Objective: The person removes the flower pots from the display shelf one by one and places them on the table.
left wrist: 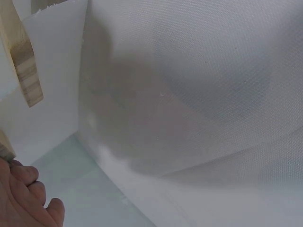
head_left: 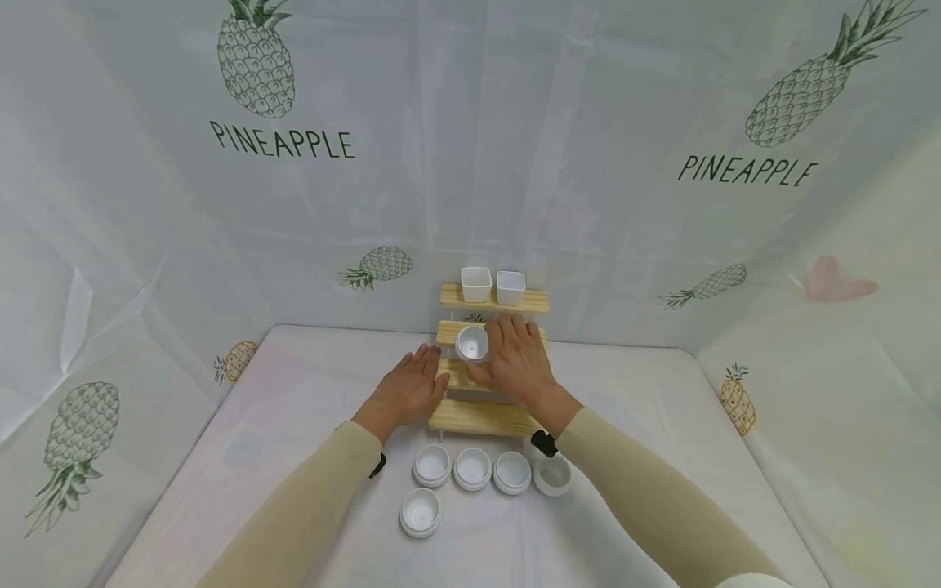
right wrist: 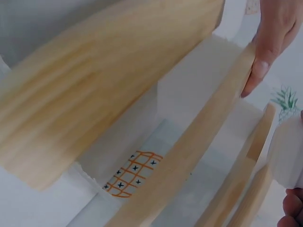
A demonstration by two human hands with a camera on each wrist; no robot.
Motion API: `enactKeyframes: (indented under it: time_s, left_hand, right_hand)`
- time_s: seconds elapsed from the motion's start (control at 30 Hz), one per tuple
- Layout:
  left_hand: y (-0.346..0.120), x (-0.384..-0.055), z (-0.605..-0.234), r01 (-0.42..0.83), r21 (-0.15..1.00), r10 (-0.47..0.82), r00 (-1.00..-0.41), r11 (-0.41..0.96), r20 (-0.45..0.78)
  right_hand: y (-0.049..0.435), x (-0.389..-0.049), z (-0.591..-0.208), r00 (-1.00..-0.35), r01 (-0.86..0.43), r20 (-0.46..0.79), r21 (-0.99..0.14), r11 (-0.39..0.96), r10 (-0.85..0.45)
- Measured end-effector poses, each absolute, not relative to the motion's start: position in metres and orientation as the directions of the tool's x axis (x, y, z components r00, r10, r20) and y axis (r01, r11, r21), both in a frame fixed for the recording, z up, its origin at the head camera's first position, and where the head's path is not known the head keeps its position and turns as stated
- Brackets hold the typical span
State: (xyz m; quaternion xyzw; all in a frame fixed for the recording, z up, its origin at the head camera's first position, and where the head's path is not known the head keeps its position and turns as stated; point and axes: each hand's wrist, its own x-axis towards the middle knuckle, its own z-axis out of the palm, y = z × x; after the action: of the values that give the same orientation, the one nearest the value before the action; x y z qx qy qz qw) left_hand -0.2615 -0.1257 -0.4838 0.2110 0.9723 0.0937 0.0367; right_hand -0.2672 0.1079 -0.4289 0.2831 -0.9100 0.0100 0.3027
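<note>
My right hand [head_left: 520,363] pinches a small round white cup [head_left: 472,344] at the second board from the top of a tiered wooden stand [head_left: 485,417]. In the right wrist view the same cup [right wrist: 288,153] shows at the right edge beside the fingertips, close to the upper boards; whether it touches a board cannot be made out. My left hand [head_left: 407,390] lies along the stand's left side with fingers extended, touching the end of a middle board. The left wrist view catches that hand [left wrist: 26,196] at the lower left corner, against a board end.
Two square white cups [head_left: 510,287] stand on the top board. Several round white cups [head_left: 473,469] form a row in front of the stand, with a single round cup [head_left: 421,513] nearer me. A pineapple-print cloth [head_left: 470,163] hangs behind the pale table [head_left: 625,408].
</note>
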Motion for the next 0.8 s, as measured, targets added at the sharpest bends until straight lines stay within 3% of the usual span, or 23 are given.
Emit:
enactKeyframes:
  time_s: [0.27, 0.8]
  left_hand:
    - [-0.125, -0.261, -0.481, 0.397, 0.196, 0.411, -0.911, 0.897, -0.039]
    - [-0.125, -0.261, -0.481, 0.404, 0.201, 0.419, -0.908, 0.892, -0.035]
  right_hand:
    - [0.111, -0.25, -0.439, -0.585, -0.567, 0.591, 0.194, 0.801, -0.556]
    - [0.118, -0.194, -0.456, -0.574, -0.623, 0.553, 0.184, 0.76, -0.604]
